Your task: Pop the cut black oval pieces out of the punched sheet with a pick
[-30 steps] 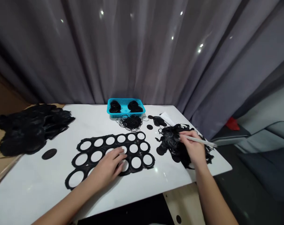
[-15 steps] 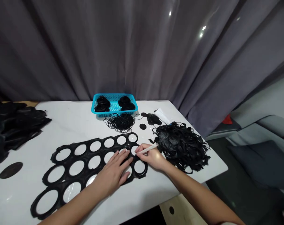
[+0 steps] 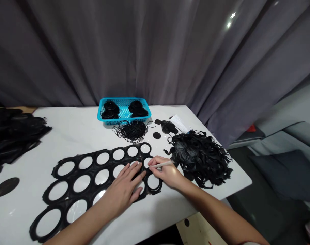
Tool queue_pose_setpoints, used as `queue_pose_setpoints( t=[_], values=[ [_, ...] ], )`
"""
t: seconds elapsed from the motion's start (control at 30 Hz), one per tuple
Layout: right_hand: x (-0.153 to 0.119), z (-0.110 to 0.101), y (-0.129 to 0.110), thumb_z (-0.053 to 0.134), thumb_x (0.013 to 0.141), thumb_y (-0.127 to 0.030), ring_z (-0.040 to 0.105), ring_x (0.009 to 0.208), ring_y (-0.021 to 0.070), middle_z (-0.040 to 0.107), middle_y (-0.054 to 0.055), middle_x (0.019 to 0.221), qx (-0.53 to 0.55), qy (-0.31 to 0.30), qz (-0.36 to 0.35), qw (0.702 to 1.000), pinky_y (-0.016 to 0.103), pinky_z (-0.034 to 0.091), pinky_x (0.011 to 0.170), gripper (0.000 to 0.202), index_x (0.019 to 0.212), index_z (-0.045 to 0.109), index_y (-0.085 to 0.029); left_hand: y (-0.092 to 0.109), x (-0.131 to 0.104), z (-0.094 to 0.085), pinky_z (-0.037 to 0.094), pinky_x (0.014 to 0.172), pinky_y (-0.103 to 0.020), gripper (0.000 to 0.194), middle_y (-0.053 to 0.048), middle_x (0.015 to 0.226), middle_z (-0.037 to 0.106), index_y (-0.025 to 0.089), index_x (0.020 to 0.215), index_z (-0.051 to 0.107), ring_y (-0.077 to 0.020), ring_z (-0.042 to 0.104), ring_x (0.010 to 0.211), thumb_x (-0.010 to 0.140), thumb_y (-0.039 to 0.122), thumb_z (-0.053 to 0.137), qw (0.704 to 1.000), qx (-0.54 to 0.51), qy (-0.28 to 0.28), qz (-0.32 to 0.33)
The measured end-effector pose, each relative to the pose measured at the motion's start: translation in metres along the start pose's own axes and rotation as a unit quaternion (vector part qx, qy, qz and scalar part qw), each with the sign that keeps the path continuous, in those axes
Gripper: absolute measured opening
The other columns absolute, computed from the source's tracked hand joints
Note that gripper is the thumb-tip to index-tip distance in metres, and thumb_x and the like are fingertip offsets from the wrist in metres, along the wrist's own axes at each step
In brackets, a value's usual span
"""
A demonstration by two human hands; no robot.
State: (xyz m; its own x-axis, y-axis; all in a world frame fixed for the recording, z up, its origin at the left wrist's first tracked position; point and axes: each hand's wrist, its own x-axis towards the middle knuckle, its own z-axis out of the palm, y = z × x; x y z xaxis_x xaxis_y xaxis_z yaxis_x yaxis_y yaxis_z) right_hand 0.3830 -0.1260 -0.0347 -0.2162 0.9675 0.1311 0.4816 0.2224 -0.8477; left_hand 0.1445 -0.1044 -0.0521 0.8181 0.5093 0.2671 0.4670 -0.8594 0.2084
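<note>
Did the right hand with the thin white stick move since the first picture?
Yes: the right hand moved leftward, from the tangled pile of black strips to the right edge of the flat black sheet with round holes.

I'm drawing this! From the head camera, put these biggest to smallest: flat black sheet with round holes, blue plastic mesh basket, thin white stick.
1. Flat black sheet with round holes
2. Blue plastic mesh basket
3. Thin white stick
Being nearer probably helps the sheet look big.
</note>
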Motion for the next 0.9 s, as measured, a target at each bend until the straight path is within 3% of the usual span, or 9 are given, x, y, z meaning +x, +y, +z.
queue_pose_setpoints(
  t=[0.1, 0.17, 0.23, 0.3, 0.37, 0.43, 0.53, 0.67, 0.9],
  values=[
    [-0.002, 0.003, -0.003, 0.051, 0.095, -0.016, 0.061, 0.099, 0.0227, 0.068, 0.011, 0.106, -0.159, -0.045, -0.104, 0.981, 0.035, 0.048, 0.087, 0.009, 0.097, 0.059, -0.019, 0.001, 0.001, -0.001, 0.037, 0.116, -0.051, 0.049, -0.009, 0.158, 0.040, 0.024, 0.146, 0.048, -0.0300, 0.034, 0.147, 0.097, 0.027, 0.053, 1.000, 0.004, -0.005, -0.003],
    [0.005, -0.005, -0.001, 0.051, 0.094, -0.014, 0.059, 0.097, 0.0257, 0.069, 0.013, 0.103, -0.272, -0.050, -0.124, 0.953, 0.038, 0.046, 0.088, 0.011, 0.099, 0.059, -0.018, 0.002, 0.001, -0.002, 0.038, 0.116, -0.052, 0.048, -0.009, 0.160, 0.037, 0.024, 0.144, 0.050, -0.0315, 0.031, 0.149, 0.097, 0.027, 0.053, 1.000, 0.003, -0.006, -0.007],
    [0.020, -0.023, 0.005, 0.049, 0.093, -0.012, 0.058, 0.090, 0.0266, 0.069, 0.014, 0.095, -0.353, 0.010, -0.076, 0.932, 0.039, 0.044, 0.083, 0.011, 0.092, 0.059, -0.018, 0.003, 0.000, -0.002, 0.037, 0.116, -0.052, 0.047, -0.008, 0.160, 0.037, 0.025, 0.143, 0.051, -0.0324, 0.029, 0.149, 0.097, 0.027, 0.053, 1.000, -0.002, -0.008, -0.012],
    [0.039, -0.046, 0.013, 0.046, 0.093, -0.011, 0.058, 0.085, 0.0265, 0.068, 0.013, 0.088, -0.381, 0.108, 0.002, 0.918, 0.037, 0.043, 0.080, 0.015, 0.086, 0.057, -0.018, 0.003, 0.000, -0.004, 0.037, 0.116, -0.053, 0.047, -0.007, 0.160, 0.038, 0.026, 0.143, 0.052, -0.0332, 0.030, 0.149, 0.096, 0.027, 0.054, 1.000, -0.007, -0.010, -0.017],
    [0.056, -0.064, 0.018, 0.045, 0.094, -0.015, 0.060, 0.082, 0.0245, 0.068, 0.011, 0.086, -0.329, 0.166, 0.043, 0.929, 0.034, 0.043, 0.077, 0.014, 0.086, 0.056, -0.020, 0.002, 0.003, -0.008, 0.040, 0.113, -0.054, 0.045, -0.008, 0.157, 0.042, 0.026, 0.140, 0.054, -0.0345, 0.034, 0.146, 0.096, 0.030, 0.058, 1.000, -0.014, -0.017, -0.021],
    [0.067, -0.069, 0.020, 0.048, 0.094, -0.022, 0.061, 0.078, 0.0212, 0.069, 0.006, 0.084, -0.232, 0.160, 0.055, 0.958, 0.030, 0.043, 0.073, 0.014, 0.083, 0.056, -0.021, 0.001, 0.011, -0.013, 0.044, 0.109, -0.053, 0.043, -0.009, 0.152, 0.048, 0.027, 0.137, 0.056, -0.0347, 0.041, 0.142, 0.095, 0.034, 0.060, 0.999, -0.021, -0.026, -0.029],
    [0.072, -0.050, 0.019, 0.055, 0.091, -0.031, 0.061, 0.074, 0.0177, 0.069, 0.002, 0.080, -0.097, 0.086, 0.056, 0.990, 0.027, 0.044, 0.070, 0.018, 0.076, 0.057, -0.022, -0.004, 0.026, -0.019, 0.044, 0.109, -0.052, 0.043, -0.013, 0.149, 0.051, 0.023, 0.137, 0.055, -0.0334, 0.046, 0.138, 0.096, 0.033, 0.059, 0.999, -0.008, -0.034, -0.035],
    [0.069, -0.019, 0.015, 0.058, 0.088, -0.031, 0.062, 0.076, 0.0161, 0.071, 0.001, 0.083, 0.005, 0.010, 0.045, 0.999, 0.027, 0.046, 0.072, 0.015, 0.077, 0.060, -0.020, -0.011, 0.036, -0.010, 0.038, 0.114, -0.053, 0.041, -0.017, 0.146, 0.053, 0.018, 0.136, 0.055, -0.0323, 0.046, 0.139, 0.098, 0.034, 0.056, 0.999, 0.023, -0.018, -0.025],
    [0.066, -0.017, 0.013, 0.058, 0.088, -0.027, 0.064, 0.082, 0.0163, 0.074, 0.002, 0.091, 0.034, -0.016, 0.047, 0.998, 0.029, 0.048, 0.078, 0.011, 0.080, 0.062, -0.020, -0.013, 0.028, 0.004, 0.035, 0.116, -0.052, 0.044, -0.015, 0.150, 0.050, 0.019, 0.140, 0.052, -0.0303, 0.044, 0.141, 0.100, 0.035, 0.052, 0.999, 0.025, 0.007, -0.019]
  ],
)
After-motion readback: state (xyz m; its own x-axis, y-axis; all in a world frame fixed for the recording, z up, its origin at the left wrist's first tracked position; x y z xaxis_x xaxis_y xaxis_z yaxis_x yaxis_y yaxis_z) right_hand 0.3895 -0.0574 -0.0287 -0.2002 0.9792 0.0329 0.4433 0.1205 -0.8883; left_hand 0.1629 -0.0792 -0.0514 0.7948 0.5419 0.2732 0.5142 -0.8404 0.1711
